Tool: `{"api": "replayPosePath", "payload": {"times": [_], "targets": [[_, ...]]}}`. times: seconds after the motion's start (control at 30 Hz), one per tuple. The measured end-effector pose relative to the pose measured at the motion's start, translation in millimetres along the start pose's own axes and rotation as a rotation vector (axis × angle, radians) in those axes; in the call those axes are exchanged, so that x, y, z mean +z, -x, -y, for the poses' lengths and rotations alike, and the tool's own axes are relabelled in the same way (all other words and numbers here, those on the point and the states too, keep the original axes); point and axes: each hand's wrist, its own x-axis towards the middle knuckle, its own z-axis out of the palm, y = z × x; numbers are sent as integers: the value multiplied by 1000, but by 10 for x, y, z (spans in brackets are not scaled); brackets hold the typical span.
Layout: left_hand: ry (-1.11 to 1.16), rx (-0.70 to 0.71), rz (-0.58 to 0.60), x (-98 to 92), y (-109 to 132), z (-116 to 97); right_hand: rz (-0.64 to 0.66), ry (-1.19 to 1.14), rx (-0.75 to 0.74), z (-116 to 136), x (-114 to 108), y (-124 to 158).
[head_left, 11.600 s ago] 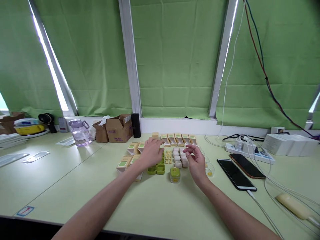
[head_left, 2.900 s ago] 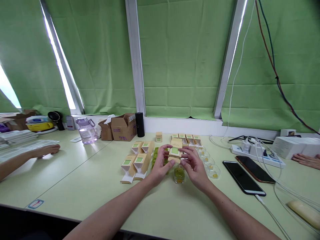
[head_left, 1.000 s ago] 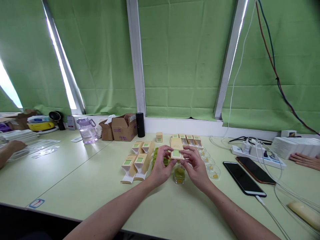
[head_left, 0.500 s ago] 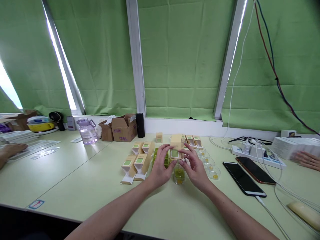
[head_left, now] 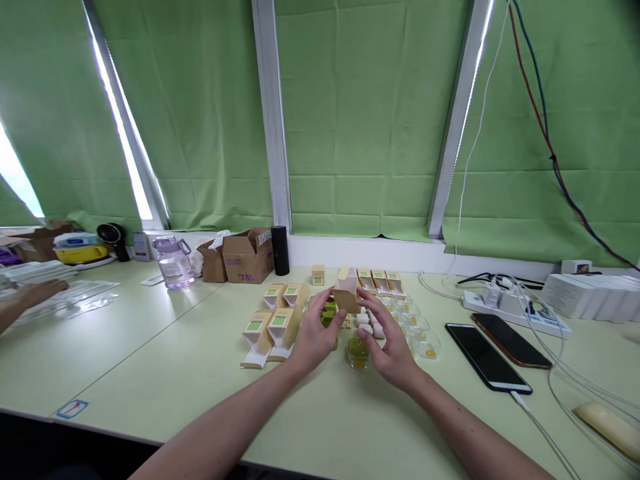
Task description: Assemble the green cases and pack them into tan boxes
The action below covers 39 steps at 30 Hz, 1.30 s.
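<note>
Between my hands a small kraft cardboard box is raised above the table, turned so its pale inside shows at the top. My left hand grips its left side with bent fingers. The fingertips of my right hand rest at its right edge, with the thumb lower and apart from the box. Just below stands a small clear square jar with green contents. Behind my left hand are more green pieces, partly hidden. Small white cylindrical pieces lie behind my right fingers.
To the left stand several open kraft boxes; more boxes line up behind. Clear domed pieces with yellow centres lie right, beside two phones and a power strip. Another person's hand is far left.
The small box has been turned; its green label no longer faces me and its pale inside shows. White pieces behind it have come into view. The other person's hand at far right has left view.
</note>
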Motion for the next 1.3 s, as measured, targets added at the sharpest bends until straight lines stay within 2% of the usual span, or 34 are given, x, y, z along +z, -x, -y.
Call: {"api": "replayPosePath", "payload": {"times": [0.23, 0.37, 0.4, 0.5, 0.6, 0.67, 0.77, 0.9, 1.1, 1.3], "targets": [[95, -113, -68, -4, -42, 21, 44, 42, -48, -17, 7, 35], [92, -152, -43, -57, -86, 0, 53, 174, 17, 4, -73, -20], [96, -159, -21, -82, -103, -19, 88, 245, 45, 20, -104, -43], [88, -181, 44, -166, -158, -87, 309, 495, 100, 82, -186, -107], [99, -195, 99, -228, -205, -123, 489, 626, 135, 126, -211, -136], [119, -195, 139, -246, -222, -122, 554, 662, 148, 133, -206, -139], [110, -189, 186, -252, -229, -102, 586, 681, 137, 113, -226, -142], [65, -181, 213, -250, -219, -78, 529, 676, 129, 42, -375, -176], [33, -167, 234, -258, -194, -104, 261, 651, 151, -104, -641, -269], [1, -174, 373, -238, -130, -196, 4, 574, 165, -155, -667, -304]]}}
